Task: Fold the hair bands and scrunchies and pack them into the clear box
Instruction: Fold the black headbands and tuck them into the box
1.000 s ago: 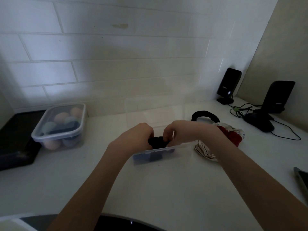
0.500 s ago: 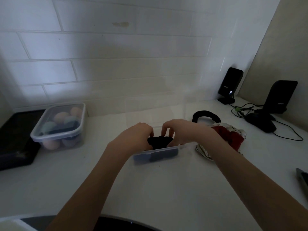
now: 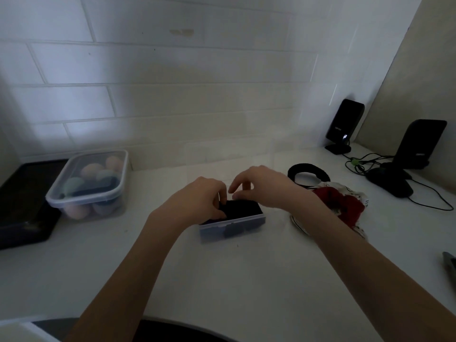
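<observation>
**Hands seating a dark band in the clear box**

Left hand bears down with curled fingers on the folded black fabric hair band, holding it at the left end of the small clear rectangular plastic box, probably so the springy fold cannot open. Right hand hovers just above the band's far edge, fingers loosely spread and gripping nothing, placed as if to tuck or release. The box sits at mid-counter on the white countertop, its near wall showing more dark items already packed inside. Right of the box, touching the right forearm's line of view, lies a heap of red and white patterned scrunchies, with a black padded hoop headband just beyond; these appear still to be packed. Far left stands a lidded clear tub of pastel sponges.
</observation>
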The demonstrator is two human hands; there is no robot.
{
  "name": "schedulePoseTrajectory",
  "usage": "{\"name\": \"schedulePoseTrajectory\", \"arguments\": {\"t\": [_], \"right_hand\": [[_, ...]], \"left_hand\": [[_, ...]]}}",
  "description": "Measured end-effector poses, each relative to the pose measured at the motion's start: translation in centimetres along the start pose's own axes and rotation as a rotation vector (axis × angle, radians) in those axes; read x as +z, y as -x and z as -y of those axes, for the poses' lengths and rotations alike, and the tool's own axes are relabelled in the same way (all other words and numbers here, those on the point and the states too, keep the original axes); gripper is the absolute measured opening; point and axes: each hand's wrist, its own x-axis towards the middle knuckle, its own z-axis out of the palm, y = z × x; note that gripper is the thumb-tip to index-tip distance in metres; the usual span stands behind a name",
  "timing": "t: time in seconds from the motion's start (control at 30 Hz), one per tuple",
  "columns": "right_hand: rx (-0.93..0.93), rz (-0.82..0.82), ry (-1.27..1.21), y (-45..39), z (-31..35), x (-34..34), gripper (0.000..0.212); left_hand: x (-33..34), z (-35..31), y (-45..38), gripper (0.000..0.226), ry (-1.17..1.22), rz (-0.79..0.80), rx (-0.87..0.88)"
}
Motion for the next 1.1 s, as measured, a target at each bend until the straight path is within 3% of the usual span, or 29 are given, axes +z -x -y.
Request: {"name": "schedulePoseTrajectory", "arguments": {"t": [0.1,0.33,0.47,0.57,0.73,0.87,0.97,1.1], "right_hand": [[0.018,0.092,0.142,-0.5,0.6,1.1,0.030],[-0.005,0.046,0.306,-1.1,1.9,2.3,0.034],[0.010,0.059,0.302,-1.4,2.3,2.2,0.029],[0.023,0.035,0.232,-1.4,2.4,2.1,0.023],[-0.017,-0.092,-0.020,-0.3,1.3,1.3,0.021],[-0.061,-0.158,-0.285,0.3,0.3,1.2,0.028],[-0.058,-0.149,-0.418,0.4,0.0,1.6,0.028],[-0.069,-0.166,-0.517,0.0,-0.3,1.9,0.038]], "left_hand": [[-0.2,-0.1,0.1,0.018,-0.011,0.035,0.001],[0.1,-0.3,0.0,0.008,-0.134,0.028,-0.014],[0.3,-0.1,-0.4,0.015,-0.162,0.000,-0.019],[0.3,0.0,-0.4,0.024,-0.148,-0.001,-0.035],[-0.1,0.5,0.5,0.031,0.101,-0.046,-0.082],[-0.6,0.8,0.8,0.039,0.315,0.050,-0.059],[-0.6,0.9,0.8,0.038,0.367,0.064,-0.032],[0.4,0.8,0.6,0.033,0.289,-0.052,-0.040]]}}
